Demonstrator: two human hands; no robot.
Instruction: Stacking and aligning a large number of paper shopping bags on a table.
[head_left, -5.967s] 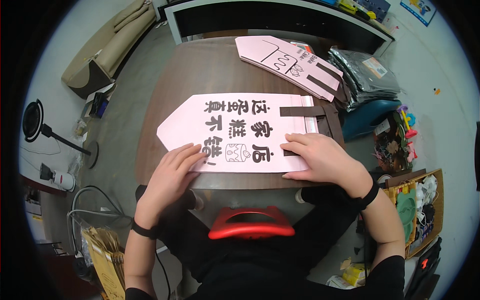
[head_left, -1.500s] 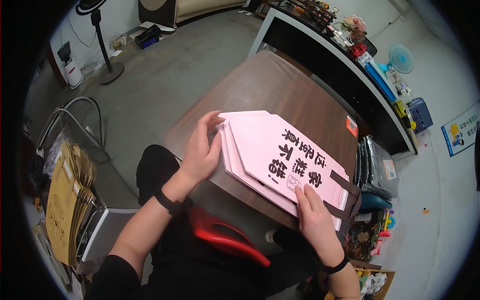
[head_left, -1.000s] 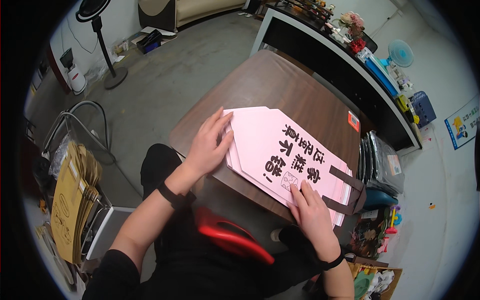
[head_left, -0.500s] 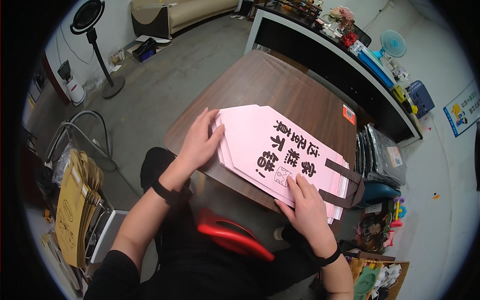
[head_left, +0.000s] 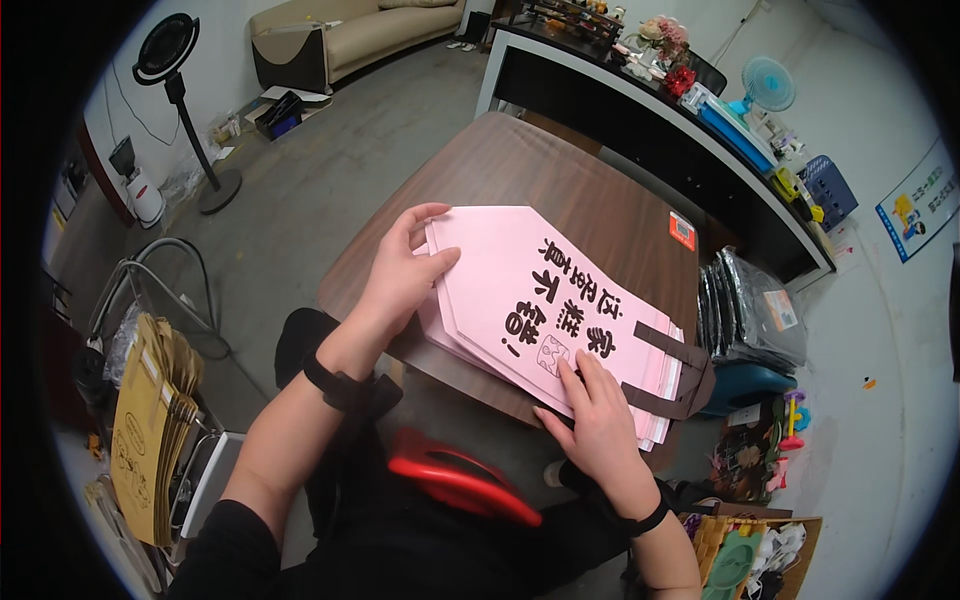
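A stack of flat pink paper bags (head_left: 490,250) lies aslant on the brown table, with black lettering and a small drawing on the top one. Dark brown strap handles (head_left: 668,350) show at the stack's right end. My left hand (head_left: 405,262) grips the left end of the upper bags, thumb on top and fingers around the edge. There the upper layers sit slightly apart from a pink layer beneath. My right hand (head_left: 598,410) rests on the near right part of the top bag, fingers stretched out and apart, its thumb by the near edge.
The wooden table (head_left: 480,150) extends beyond the bags. At its right stand wrapped dark packages (head_left: 755,310); a black counter (head_left: 620,120) runs behind. Brown paper bags (head_left: 150,430) stand at lower left. A red curved object (head_left: 465,480) is before my body.
My left hand has closed further over the bags' left end, and the upper layers have parted from the lower ones there. My right hand stays on the top bag. The view has shifted slightly.
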